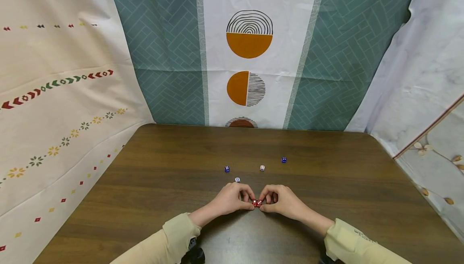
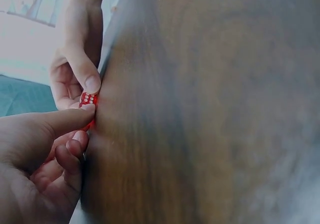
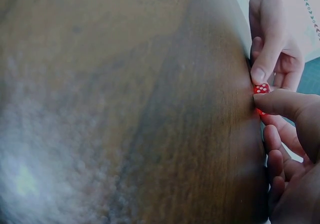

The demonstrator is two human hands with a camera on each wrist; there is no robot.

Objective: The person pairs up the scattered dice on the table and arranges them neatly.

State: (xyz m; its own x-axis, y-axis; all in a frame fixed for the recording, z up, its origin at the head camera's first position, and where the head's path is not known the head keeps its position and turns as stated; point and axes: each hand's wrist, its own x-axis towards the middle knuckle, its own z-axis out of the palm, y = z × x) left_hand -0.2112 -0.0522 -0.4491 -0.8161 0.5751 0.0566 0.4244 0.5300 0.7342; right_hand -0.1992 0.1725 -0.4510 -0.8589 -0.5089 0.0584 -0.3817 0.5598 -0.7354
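Two small red dice, the left one and the right one, sit side by side at the table's near middle and seem to touch. My left hand pinches the left die between thumb and fingers. On the other side, my right hand pinches the right die in the same way. In the left wrist view a red die face with white pips shows between the two thumbs. The right wrist view also shows a red die there; the thumbs hide part of the dice.
Beyond the hands lie a blue die, a white die near the left hand's knuckles, another white die and a second blue die. All are on the brown wooden table. Patterned cloths hang behind and beside it.
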